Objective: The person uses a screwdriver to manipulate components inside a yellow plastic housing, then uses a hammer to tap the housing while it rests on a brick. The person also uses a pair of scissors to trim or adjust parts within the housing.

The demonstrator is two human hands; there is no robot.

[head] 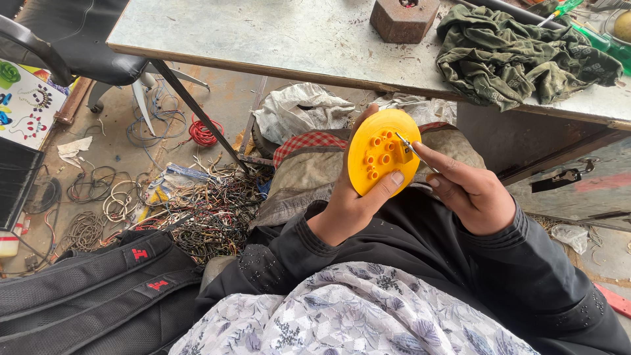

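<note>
The workbench [276, 39] spans the upper part of the view; its near edge runs from upper left down to the right. A crumpled green cloth [519, 52] lies toward its right end, with a rusty hexagonal block [403, 20] just left of the cloth. Below the near edge, the floor [217, 98] carries a tangle of scrap wire [204, 210] and a red wire coil [202, 133]; a black backpack [92, 296] sits at lower left.

The yellow round plastic cover [384, 152] is held above the lap, in front of the near edge, ribbed inner face toward the camera. The left hand [351, 200] is closed around it from below, thumb across the lower rim. The right hand [470, 194] is closed in a pinch on a thin metal tool [414, 152], whose long axis runs up-left from that hand, tip touching the bosses inside the cover
</note>
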